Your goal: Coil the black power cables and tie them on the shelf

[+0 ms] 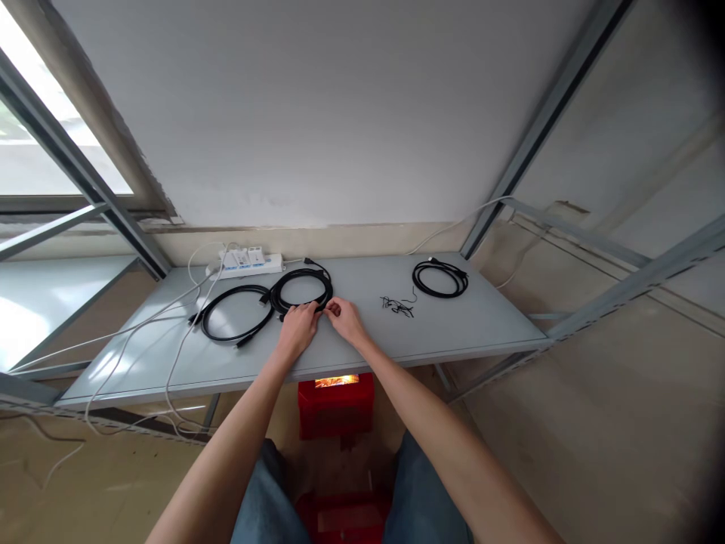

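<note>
A coiled black cable (330, 285) lies on the grey shelf, with plugs at its ends. My left hand (300, 326) is closed at the near side of this coil, its fingers gripping the bundled strands. Beside it, my right hand (344, 316) is closed in a pinch just right of the same place. Whatever is between the right fingertips is too small to make out. To the left, touching or nearly touching the coil, is a looser loop of black cable (226, 338). A small heap of short black ties (397, 306) lies to the right of my right hand.
Another coiled black cable (416, 285) rests at the shelf's right end. A white power strip (275, 264) with plugs stands at the back left, and white cords (182, 340) run over the front edge. Metal uprights frame the shelf (362, 332). A red box (336, 412) is below it.
</note>
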Demonstrator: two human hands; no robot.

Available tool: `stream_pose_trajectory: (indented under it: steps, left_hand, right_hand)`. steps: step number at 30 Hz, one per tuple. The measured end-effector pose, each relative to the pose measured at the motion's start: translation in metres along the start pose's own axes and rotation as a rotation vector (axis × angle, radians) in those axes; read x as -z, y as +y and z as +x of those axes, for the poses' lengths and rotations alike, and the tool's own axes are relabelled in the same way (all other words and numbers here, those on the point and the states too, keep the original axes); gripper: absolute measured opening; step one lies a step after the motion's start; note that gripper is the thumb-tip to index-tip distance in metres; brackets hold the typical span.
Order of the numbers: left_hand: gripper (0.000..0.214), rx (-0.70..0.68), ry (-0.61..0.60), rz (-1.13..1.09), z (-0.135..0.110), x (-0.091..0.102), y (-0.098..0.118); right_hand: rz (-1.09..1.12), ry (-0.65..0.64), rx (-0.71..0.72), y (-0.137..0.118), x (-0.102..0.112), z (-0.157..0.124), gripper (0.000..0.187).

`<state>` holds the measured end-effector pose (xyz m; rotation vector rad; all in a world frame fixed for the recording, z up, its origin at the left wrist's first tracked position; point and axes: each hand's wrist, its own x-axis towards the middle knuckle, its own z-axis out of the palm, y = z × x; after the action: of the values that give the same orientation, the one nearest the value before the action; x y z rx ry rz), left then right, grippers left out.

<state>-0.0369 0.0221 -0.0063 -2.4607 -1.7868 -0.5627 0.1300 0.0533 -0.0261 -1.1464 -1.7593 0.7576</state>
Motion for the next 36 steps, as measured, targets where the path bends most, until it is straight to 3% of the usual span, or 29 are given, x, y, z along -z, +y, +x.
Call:
stream_pose_trajectory:
  steps: [16,25,36]
  left_hand:
    - [0.023,0.013,-0.024,0.006,0.0,0.001,0.001]
    - [0.023,0.011,-0.027,0.006,0.001,0.001,0.002]
    - [0.024,0.026,-0.027,0.013,0.001,0.002,0.003]
  right_hand:
    - [-0.131,-0.037,0.006,0.002,-0.004,0.002,0.007]
    - [-0.439,-0.077,0.191,-0.01,-0.003,-0.006,0.013]
    - [-0.405,-0.08,0.182,-0.008,-0.003,-0.004,0.013]
